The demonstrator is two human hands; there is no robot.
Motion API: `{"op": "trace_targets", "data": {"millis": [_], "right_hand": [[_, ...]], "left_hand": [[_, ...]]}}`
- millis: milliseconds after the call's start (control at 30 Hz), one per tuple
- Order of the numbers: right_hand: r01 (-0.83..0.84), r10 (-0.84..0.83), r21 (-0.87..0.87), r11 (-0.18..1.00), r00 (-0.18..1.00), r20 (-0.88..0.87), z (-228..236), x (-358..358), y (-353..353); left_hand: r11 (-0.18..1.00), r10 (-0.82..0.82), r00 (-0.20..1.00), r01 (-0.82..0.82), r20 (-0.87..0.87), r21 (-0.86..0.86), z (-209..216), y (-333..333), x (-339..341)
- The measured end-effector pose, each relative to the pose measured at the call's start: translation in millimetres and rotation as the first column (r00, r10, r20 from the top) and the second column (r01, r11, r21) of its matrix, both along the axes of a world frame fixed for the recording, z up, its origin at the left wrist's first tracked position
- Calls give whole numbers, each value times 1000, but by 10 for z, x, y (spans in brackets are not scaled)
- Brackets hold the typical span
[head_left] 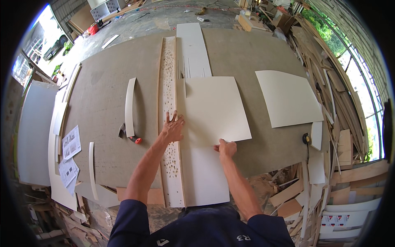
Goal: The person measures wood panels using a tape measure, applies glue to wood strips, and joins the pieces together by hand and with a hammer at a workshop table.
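A square cream-white panel [214, 109] lies over a longer white board [203, 177] in the middle of the work table. At the panel's near edge my right hand [225, 148] is closed, with its thumb and fingers gripping the edge. My left hand [173, 128] rests with spread fingers where the panel's left edge meets a long wooden strip [169, 82] dotted with holes. That strip runs from near my body to the far end of the table, along the left side of the board.
To the left lie a hammer [131, 133] and narrow white strips [130, 103]. Printed sheets [71, 142] hang at the table's left edge. On the right are another white panel [288, 99], a tape measure [306, 138] and piled wood offcuts [341, 90].
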State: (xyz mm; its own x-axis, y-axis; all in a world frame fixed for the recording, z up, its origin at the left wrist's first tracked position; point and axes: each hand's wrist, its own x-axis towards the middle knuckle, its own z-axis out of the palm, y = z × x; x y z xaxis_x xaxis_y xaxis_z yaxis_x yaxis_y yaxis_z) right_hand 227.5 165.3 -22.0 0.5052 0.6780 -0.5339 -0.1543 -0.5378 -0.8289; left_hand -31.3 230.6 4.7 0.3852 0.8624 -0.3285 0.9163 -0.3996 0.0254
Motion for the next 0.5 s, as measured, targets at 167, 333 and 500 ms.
{"op": "trace_targets", "data": {"millis": [167, 333, 500], "right_hand": [[26, -27, -22, 999, 999, -26, 32, -71, 229], [39, -38, -32, 999, 998, 47, -17, -111, 463], [57, -55, -33, 998, 997, 56, 26, -186, 686]], "left_hand": [[999, -22, 1000, 22, 4, 23, 13, -7, -38], [999, -34, 999, 34, 24, 22, 94, -3, -35], [999, -29, 999, 29, 20, 26, 120, 60, -49]]}}
